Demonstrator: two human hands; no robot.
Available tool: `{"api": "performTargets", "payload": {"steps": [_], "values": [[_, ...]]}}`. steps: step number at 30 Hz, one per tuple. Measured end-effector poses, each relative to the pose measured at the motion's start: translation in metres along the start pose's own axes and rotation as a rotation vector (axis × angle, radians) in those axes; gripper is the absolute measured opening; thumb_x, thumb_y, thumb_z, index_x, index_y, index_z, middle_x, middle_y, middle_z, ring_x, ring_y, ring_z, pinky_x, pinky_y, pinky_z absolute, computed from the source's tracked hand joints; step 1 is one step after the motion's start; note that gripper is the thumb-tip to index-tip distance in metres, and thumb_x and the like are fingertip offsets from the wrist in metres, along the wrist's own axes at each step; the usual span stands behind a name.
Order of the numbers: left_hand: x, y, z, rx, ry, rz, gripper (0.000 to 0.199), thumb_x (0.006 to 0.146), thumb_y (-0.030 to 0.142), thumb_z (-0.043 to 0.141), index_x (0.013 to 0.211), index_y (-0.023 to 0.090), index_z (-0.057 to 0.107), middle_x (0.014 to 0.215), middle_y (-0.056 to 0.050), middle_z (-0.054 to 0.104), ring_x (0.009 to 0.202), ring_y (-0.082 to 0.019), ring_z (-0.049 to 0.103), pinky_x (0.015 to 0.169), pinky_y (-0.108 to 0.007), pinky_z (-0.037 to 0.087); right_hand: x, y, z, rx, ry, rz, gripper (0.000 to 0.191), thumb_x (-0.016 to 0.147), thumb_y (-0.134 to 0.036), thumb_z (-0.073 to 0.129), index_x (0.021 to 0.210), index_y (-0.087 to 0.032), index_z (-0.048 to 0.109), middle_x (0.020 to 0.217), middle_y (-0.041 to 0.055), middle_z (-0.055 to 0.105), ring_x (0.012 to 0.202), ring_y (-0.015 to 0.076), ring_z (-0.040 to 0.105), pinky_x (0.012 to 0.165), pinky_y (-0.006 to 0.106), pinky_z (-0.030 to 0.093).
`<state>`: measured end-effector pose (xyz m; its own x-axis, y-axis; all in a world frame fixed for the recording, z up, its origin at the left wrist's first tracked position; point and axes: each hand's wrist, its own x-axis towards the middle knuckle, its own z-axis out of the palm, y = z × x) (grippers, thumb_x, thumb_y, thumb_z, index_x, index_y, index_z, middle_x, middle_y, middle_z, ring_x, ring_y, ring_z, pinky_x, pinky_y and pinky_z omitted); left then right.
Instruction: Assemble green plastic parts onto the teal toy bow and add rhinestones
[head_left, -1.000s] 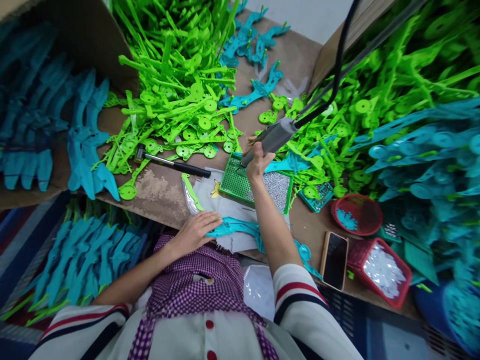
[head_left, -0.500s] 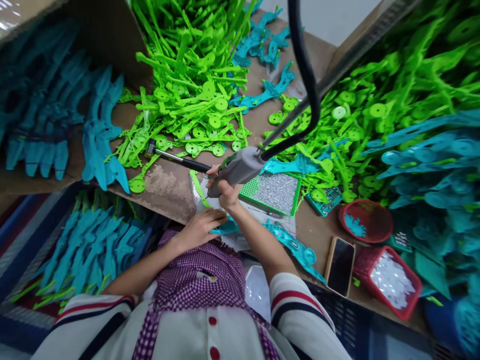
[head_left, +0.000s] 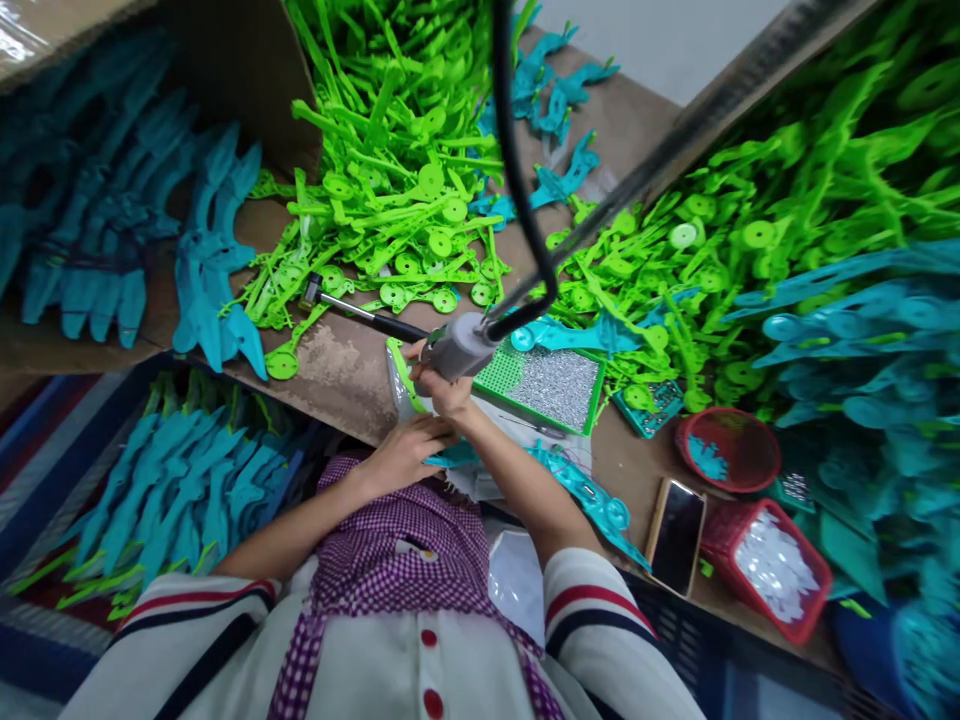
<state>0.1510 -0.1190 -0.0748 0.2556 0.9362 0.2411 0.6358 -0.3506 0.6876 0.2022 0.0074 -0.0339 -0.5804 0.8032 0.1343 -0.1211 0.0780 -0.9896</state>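
Note:
My right hand (head_left: 444,390) is wrapped round a grey electric screwdriver (head_left: 463,345), which has a black cable at its top. The screwdriver's tip is hidden behind my hands. Just below, my left hand (head_left: 411,448) bends its fingers over a teal plastic part (head_left: 456,456), holding it near the bench edge; most of that part is covered. A hammer (head_left: 360,314) with a black handle lies behind the screwdriver. Beside my right wrist stands a green tray (head_left: 598,395) of small metal screws. Another teal part (head_left: 589,492) lies right of my right forearm.
Lime-green plastic parts (head_left: 397,190) are heaped at the back, with more on the right. Teal parts (head_left: 214,260) stand stacked at left. A phone (head_left: 676,535), a red bowl (head_left: 729,415) and a red bin (head_left: 814,610) of whitish pieces sit at front right.
The screwdriver has tilted more upright, its top and cable swinging left and down in the view. My left hand stays over the teal part. The view has shifted slightly.

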Motion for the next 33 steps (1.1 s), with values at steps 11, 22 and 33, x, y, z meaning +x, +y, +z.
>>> {"api": "performTargets", "payload": {"steps": [11,22,33], "values": [[-0.012,-0.008,-0.023,0.175,0.561,-0.232,0.015,0.09,0.032,0.063,0.099,0.024,0.072,0.122,-0.007,0.066,0.117,-0.023,0.061,0.1,-0.045,0.051,0.001,-0.027,-0.004,0.15,0.166,-0.028,0.054,0.055,-0.073,0.067,0.072,-0.022,0.064,0.049,-0.0037,0.055,0.041,0.0123,0.051,0.042,0.028,0.047],[0.001,-0.02,-0.021,0.241,0.591,-0.434,0.016,0.086,0.039,0.068,0.079,0.026,0.075,0.124,-0.006,0.067,0.12,-0.028,0.057,0.1,-0.054,0.04,-0.001,-0.033,0.004,0.181,0.152,-0.054,0.063,0.057,-0.081,0.06,0.076,-0.021,0.063,0.05,-0.0018,0.055,0.043,0.0138,0.054,0.039,0.026,0.046],[0.0,-0.023,-0.025,0.165,0.513,-0.463,0.013,0.085,0.036,0.069,0.084,0.025,0.075,0.13,-0.007,0.064,0.123,-0.028,0.056,0.101,-0.051,0.04,-0.003,-0.036,0.004,0.253,0.117,-0.038,0.053,0.056,-0.07,0.07,0.073,-0.021,0.06,0.05,-0.0038,0.054,0.04,0.0117,0.051,0.038,0.025,0.044]]}}
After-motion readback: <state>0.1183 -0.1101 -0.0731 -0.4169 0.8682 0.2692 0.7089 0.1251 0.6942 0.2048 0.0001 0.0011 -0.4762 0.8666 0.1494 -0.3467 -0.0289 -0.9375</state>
